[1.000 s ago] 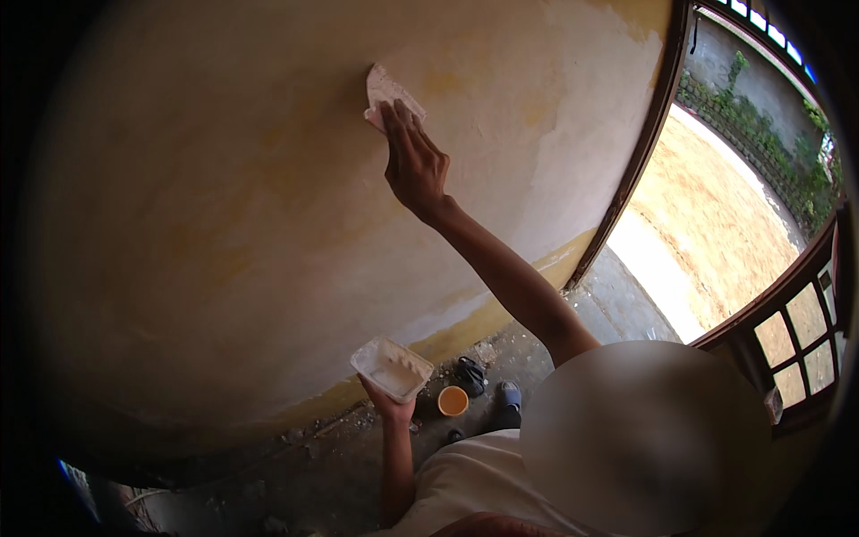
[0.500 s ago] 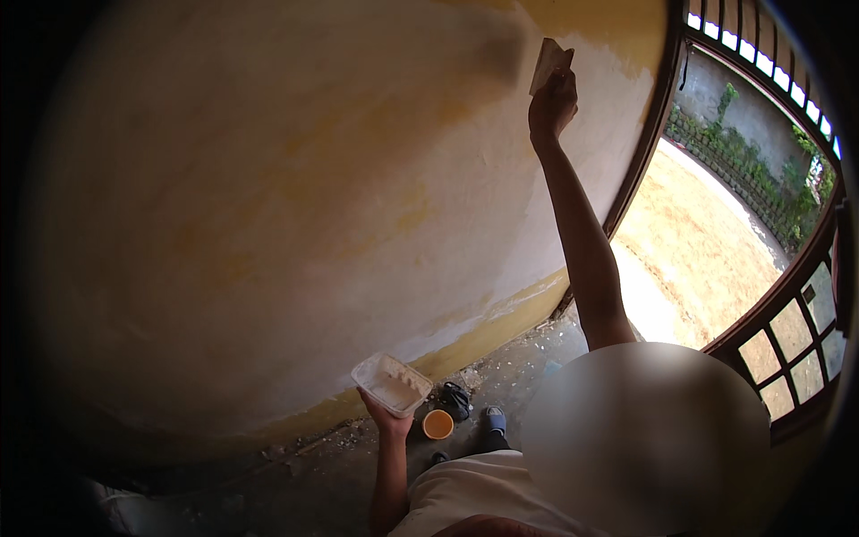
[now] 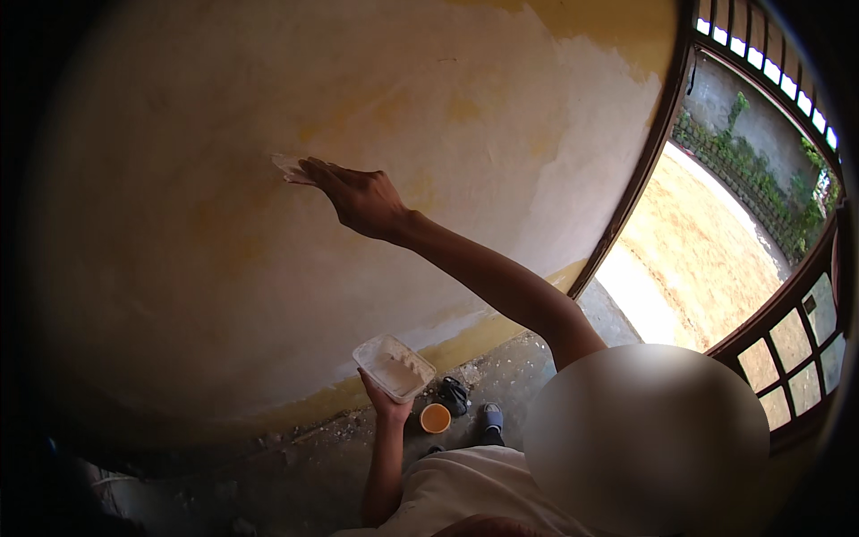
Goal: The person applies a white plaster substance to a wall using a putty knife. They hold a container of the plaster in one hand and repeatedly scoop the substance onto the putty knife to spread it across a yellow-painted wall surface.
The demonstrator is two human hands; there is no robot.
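Observation:
My left hand [image 3: 387,403] supports a clear rectangular plastic tub [image 3: 395,368] from below, low in front of me. Whitish paste coats its inside. Stretched out to the left, my right hand [image 3: 362,199] grips a flat, pale, paste-smeared putty scraper [image 3: 291,169]. The scraper is at the wall [image 3: 501,215], which is covered in patchy white coating with yellow showing through. Whether the scraper's edge touches the wall cannot be made out. My fingers hide part of it.
On the floor below stand an orange bucket [image 3: 435,418] and a black bag-like bundle [image 3: 454,396], close to my foot in a blue slipper [image 3: 493,416]. Debris lies along the wall's base. To the right, a dark-framed doorway [image 3: 638,192] opens onto bright ground.
My right hand has swung left and down across the wall with the scraper, away from the upper area near the doorway. My left hand and the tub have stayed nearly in place.

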